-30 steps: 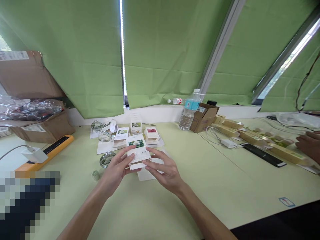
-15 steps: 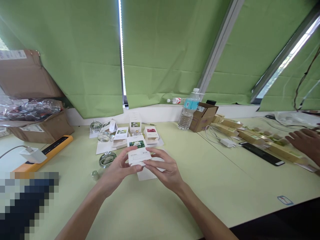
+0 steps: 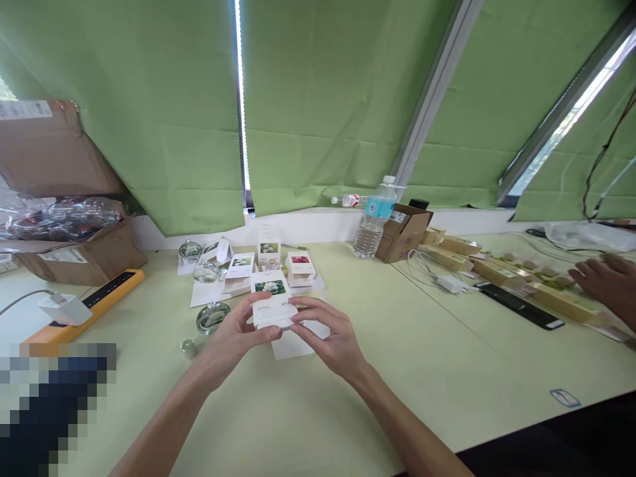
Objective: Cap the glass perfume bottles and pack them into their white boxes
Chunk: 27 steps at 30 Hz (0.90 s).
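A small white cardboard box (image 3: 271,306) with a picture of white flowers is held between both hands above the table. My left hand (image 3: 242,336) grips its left side, thumb at the lower edge and fingers behind. On the right side, my right hand (image 3: 332,336) pinches the lower corner with thumb and fingers. Beneath the hands lies a white sheet (image 3: 293,346). Left of the box are a round glass bottle (image 3: 212,318) and a small silvery-green cap (image 3: 188,348). Behind stand similar boxes, one with a red flower (image 3: 300,260) and one with white flowers (image 3: 241,263).
A large water bottle (image 3: 372,222) and an open brown carton (image 3: 403,235) stand at the back. To the right lie a white charger (image 3: 451,283), a black flat device (image 3: 519,306) and yellow boxes (image 3: 564,301) beside another person's hand (image 3: 603,281). An orange power strip (image 3: 116,290) lies left.
The lower flap of the white box now lies flatter against its front edge. My right fingers have shifted slightly along that corner; my left hand keeps its grip.
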Tool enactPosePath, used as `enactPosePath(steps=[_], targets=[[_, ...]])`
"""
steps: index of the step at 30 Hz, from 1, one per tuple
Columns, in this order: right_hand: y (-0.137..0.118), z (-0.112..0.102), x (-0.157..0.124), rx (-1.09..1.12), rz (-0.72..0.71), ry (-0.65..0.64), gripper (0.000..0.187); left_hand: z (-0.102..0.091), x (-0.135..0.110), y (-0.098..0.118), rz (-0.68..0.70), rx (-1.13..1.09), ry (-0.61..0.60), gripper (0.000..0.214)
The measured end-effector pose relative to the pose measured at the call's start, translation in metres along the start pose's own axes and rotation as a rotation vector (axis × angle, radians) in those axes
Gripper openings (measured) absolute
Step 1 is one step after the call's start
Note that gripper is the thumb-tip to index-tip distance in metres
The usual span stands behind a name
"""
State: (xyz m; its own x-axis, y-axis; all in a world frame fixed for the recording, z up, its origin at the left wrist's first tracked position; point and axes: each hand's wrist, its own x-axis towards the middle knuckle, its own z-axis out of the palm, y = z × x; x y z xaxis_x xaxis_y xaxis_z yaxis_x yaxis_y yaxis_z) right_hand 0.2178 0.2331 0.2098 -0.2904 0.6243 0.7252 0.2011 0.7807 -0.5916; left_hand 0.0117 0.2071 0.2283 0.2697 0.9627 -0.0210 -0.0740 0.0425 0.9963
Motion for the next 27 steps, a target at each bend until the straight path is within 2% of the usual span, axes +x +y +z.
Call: enactPosePath(steps=[5,10,19,27], targets=[[0.0002,0.0007,0.0014,0.001,0.015,0.017,0.014,0.0003,0.0004,0.0002,0.009,0.020,0.009,0.051],[-0.0014,-0.0008,0.0019,0.045,0.083,0.062,0.018,0.0009,0.0031,-0.0015,0.029,-0.001,0.016,0.049],[0.0000,0.0017,0.0009,0.143,0.198,0.063,0.016,0.0025,0.0014,0.0016,0.008,-0.034,0.048,0.048],[-0.0004,-0.0007,-0.0003,0.248,0.319,-0.043,0.032,0.0076,0.0009,0.0072,0.010,-0.050,0.084,0.047]])
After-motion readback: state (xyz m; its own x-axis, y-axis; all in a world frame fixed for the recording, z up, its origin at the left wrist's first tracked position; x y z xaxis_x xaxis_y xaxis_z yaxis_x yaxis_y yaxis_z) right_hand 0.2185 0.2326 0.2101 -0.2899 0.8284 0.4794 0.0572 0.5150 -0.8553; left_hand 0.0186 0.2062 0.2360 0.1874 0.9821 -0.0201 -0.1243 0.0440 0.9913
